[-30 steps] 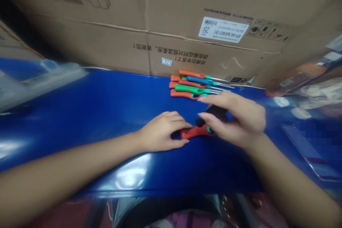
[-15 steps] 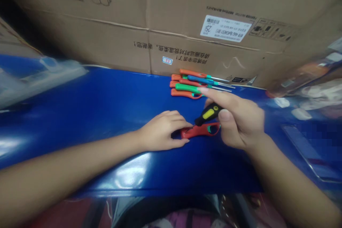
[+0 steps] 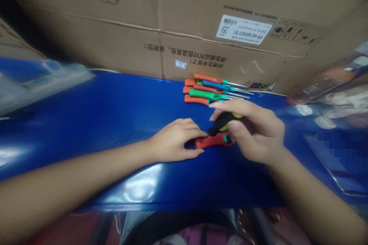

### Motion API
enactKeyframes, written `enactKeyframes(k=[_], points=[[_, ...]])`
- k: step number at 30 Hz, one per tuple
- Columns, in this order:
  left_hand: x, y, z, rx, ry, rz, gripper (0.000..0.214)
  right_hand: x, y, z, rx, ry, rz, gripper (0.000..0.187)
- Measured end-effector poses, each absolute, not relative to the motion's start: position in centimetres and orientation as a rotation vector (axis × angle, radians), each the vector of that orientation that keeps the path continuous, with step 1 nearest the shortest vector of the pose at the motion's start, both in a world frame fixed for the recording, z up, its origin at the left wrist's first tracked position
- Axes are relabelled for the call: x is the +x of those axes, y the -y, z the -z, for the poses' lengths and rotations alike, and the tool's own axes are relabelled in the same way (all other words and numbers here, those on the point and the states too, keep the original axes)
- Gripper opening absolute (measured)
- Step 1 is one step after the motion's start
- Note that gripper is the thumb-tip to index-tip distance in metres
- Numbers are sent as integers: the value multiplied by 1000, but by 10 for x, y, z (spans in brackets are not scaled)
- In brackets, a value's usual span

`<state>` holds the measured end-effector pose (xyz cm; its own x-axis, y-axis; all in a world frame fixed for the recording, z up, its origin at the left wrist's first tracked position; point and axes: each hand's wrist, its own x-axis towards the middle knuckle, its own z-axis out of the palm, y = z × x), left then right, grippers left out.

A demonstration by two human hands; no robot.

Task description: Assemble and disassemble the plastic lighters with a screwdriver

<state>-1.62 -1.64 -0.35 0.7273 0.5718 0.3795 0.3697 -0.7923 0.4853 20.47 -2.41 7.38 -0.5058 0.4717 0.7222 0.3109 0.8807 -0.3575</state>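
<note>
A red long-nosed lighter point(image 3: 211, 141) lies on the blue table, its handle end between the thumb and fingers of my left hand point(image 3: 179, 140). My right hand point(image 3: 255, 130) is closed round the black and yellow handle of a screwdriver point(image 3: 220, 123). The tool slants down to the left, and its shaft reaches the lighter's handle end near my left fingertips. Just where the tip sits is too small to tell. My right fingers hide part of the lighter's front end.
Beyond my hands lies a pile of orange, green and blue lighters point(image 3: 204, 93) with metal tubes. Behind it stands a large cardboard box point(image 3: 115, 46). A phone-like flat device point(image 3: 330, 164) is at the right, near white objects point(image 3: 324, 122). A blurred clear plastic item point(image 3: 48, 88) is at the left.
My right hand has shifted slightly left and its fingers have turned round the screwdriver, so less of the yellow patch shows. My left hand and the lighter stay in place.
</note>
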Motion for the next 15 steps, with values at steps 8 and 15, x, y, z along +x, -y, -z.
enactKeyframes(k=[8, 15], points=[[-16, 17, 3, 2536, -711, -715, 30, 206, 29, -76, -517, 2180, -94, 44], [-15, 16, 3, 2555, -705, -740, 32, 205, 24, -71, -523, 2111, 291, 34]])
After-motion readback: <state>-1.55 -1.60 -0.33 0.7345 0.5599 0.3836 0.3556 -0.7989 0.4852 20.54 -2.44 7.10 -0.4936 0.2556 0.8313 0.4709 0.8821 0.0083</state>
